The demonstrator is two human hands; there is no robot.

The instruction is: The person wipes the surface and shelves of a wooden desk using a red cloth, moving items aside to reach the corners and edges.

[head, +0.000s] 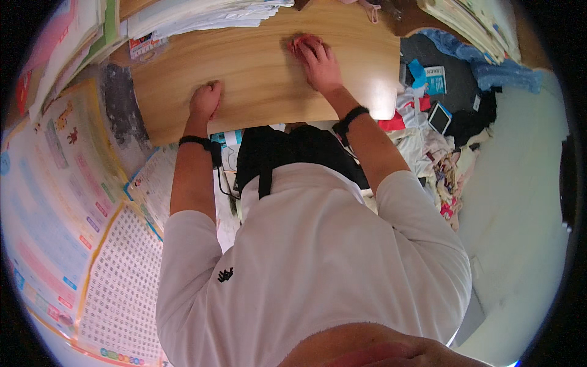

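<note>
My right hand (323, 66) presses a crumpled red cloth (300, 42) onto the wood-grain desktop (257, 78), towards its far side. The fingers cover much of the cloth, so its full shape is hidden. My left hand (205, 101) rests near the desk's front left part, curled into a fist, and nothing shows in it. Each wrist carries a black band.
Stacked papers (206, 20) line the desk's back left, beside a small printed package (146, 46). More books or papers (472, 27) stand at upper right. Right of the desk lie heaped clothes (412, 133) and a white-framed tablet-like device (440, 118). Posters (59, 183) cover the left wall.
</note>
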